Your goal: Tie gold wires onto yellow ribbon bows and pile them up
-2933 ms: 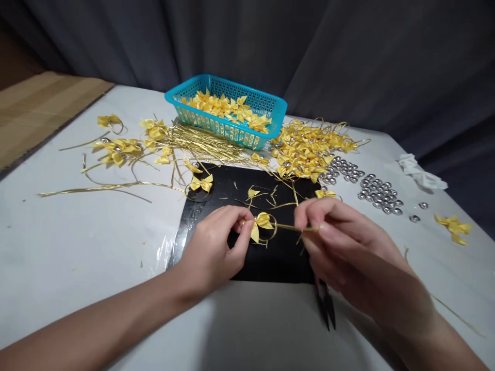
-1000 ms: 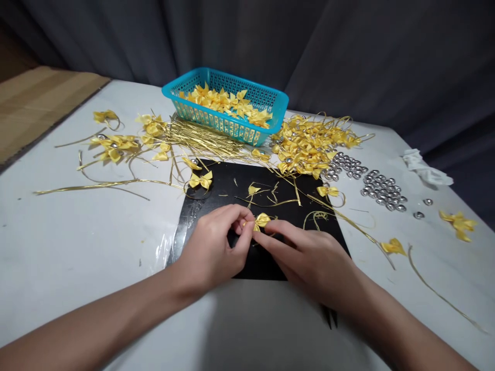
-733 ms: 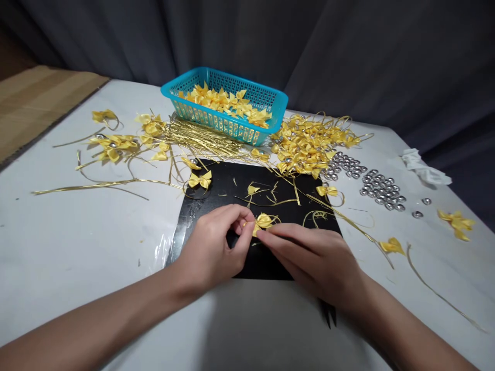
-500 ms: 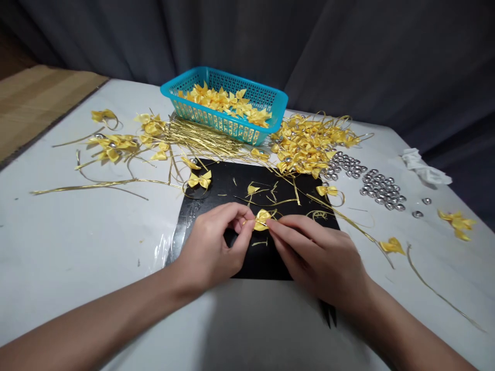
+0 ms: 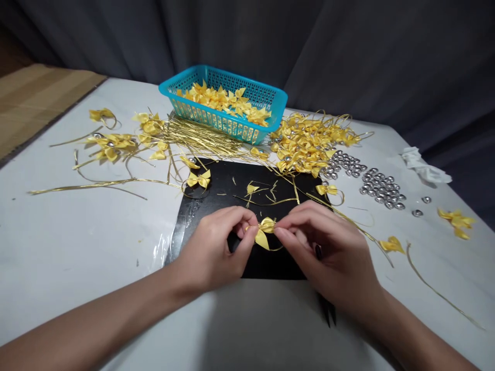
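A yellow ribbon bow [image 5: 264, 232] is stretched between my two hands over a black mat [image 5: 216, 201]. My left hand [image 5: 224, 242] pinches its left side between thumb and forefinger. Thumb and forefinger of my right hand [image 5: 328, 247] close on its right edge, with the other fingers curled behind. A thin gold cord loops out below the bow. Part of a dark object [image 5: 318, 251] shows under my right palm, and two dark pointed tips [image 5: 328, 312] stick out below that hand; what they belong to is hidden.
Behind the mat stands a blue basket [image 5: 181, 100] with yellow bows. Gold cords [image 5: 201, 136] lie in front of it. To its right is a heap of finished bows [image 5: 305, 139], then small silver bells or beads [image 5: 381, 188]. More bows [image 5: 112, 147] and a white cloth [image 5: 425, 166] lie around.
The bow has turned between my fingers, so a pointed ribbon tail now hangs toward me. My right hand has shifted slightly and its fingers have arched more.
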The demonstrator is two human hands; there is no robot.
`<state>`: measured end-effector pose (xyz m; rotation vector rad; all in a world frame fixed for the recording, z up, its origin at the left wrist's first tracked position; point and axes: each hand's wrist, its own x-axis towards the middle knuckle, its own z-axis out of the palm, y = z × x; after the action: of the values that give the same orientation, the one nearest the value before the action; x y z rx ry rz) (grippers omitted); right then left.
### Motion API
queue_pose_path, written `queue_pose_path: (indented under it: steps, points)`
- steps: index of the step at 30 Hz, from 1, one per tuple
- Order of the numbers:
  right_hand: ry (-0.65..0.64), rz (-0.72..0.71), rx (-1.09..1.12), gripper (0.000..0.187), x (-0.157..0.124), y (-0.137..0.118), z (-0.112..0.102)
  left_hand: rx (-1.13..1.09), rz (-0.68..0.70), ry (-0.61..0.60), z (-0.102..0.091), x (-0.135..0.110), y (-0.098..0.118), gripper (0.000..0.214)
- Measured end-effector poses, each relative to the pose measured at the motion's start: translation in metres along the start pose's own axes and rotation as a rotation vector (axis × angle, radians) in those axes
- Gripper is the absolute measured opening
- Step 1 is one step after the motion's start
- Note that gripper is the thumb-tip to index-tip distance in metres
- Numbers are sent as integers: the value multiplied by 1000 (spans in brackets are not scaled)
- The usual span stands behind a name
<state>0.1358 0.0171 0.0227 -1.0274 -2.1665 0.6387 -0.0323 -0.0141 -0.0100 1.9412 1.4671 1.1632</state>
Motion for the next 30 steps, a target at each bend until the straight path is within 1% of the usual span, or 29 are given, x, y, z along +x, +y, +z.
queue_pose_path:
  steps: [3,6,7,9,12,14,16,18,19,20,21,24,27,30]
  points:
    - [57,138,165,8,1,0,4,-25,16,-3,0,0,0,9]
    - [54,329,282,10,3,0,8,-34,46,-32,-1,-1,-1,9]
    - [38,366,304,11,4,0,9,-34,55,-40,-1,-1,-1,9]
    - [1,377,314,14,5,-1,10,-36,63,-45,-1,-1,-1,9]
    - [-27,300,249,18,6,0,9,-37,50,-47,-1,-1,-1,9]
    - [8,184,147,16,4,1,9,-32,33,-50,-1,0,-1,9]
    - [47,-21,-26,13,0,3,9,-34,9,-50,0,1,-1,9]
    - [39,-259,-225,12,-5,6,9,-41,-23,-43,1,1,-2,10]
    - [26,-348,-317,12,-7,7,8,-42,-37,-33,1,1,-2,10]
    - [14,-403,-396,12,-8,8,8,-41,-49,-15,1,2,-2,10]
    - [9,-425,-458,13,-9,8,8,-35,-56,10,2,1,-2,10]
    - [-12,-380,-550,14,-10,8,7,6,-18,89,2,0,-1,9]
    - [-66,-331,-548,18,-11,6,8,62,87,127,1,-2,0,9]
    - [-100,-298,-477,18,-14,4,11,99,156,148,1,-4,-1,9]
